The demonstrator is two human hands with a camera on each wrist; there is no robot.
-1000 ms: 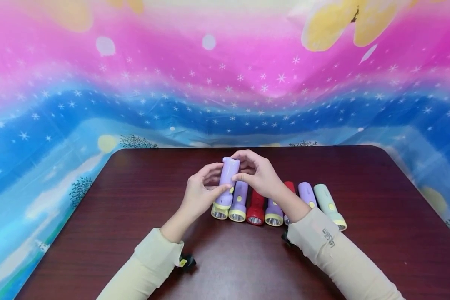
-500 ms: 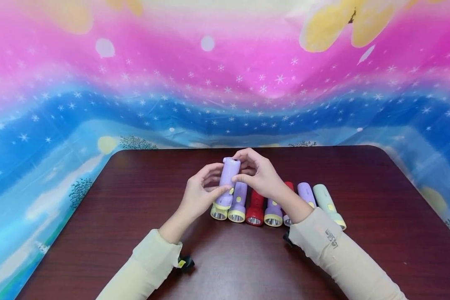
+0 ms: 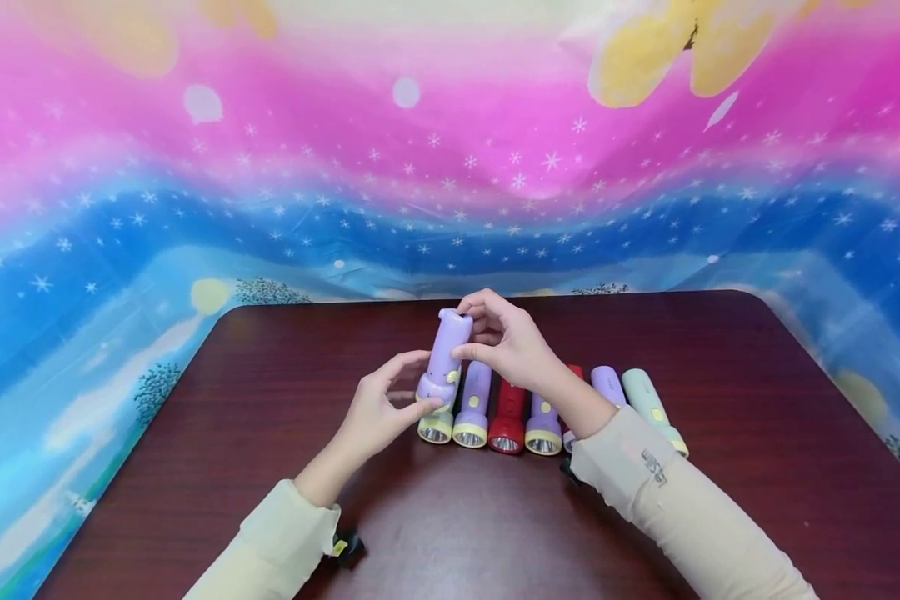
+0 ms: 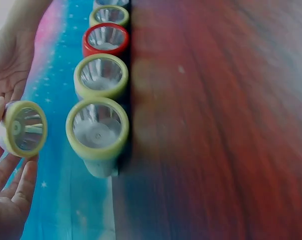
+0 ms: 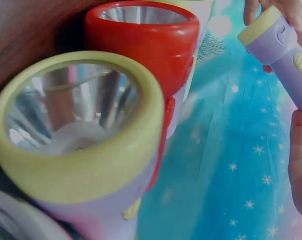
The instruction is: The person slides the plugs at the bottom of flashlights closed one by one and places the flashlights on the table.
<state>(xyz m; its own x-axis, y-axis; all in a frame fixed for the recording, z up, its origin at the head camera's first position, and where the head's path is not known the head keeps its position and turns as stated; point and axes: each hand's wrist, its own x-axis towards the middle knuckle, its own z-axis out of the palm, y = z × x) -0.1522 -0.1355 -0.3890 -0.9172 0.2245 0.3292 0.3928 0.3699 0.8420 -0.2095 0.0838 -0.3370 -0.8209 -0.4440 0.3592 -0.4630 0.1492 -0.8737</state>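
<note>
A purple flashlight (image 3: 447, 354) with a yellow rim and yellow button is held above the left end of a row of flashlights, its lens end low and tilted toward the person. The right hand (image 3: 516, 346) pinches its upper body between thumb and fingers. At the lens end, the left hand (image 3: 375, 414) holds the head, thumb in front and fingers behind. In the left wrist view the lens of this flashlight (image 4: 29, 129) faces the camera. The right wrist view shows its yellow button (image 5: 301, 63) and both hands in part. Below it lies a pale green flashlight (image 3: 436, 428), partly covered.
Along the row lie a purple flashlight (image 3: 475, 404), a red flashlight (image 3: 508, 417), another purple flashlight (image 3: 543, 423) and more, ending in a pale green flashlight (image 3: 648, 400). The right forearm hides some. A printed curtain (image 3: 450, 167) stands behind the dark table (image 3: 195, 467).
The left hand has slid down and left along the flashlight to its head. The flashlight has shifted slightly left and turned, while the right hand keeps its pinch on it.
</note>
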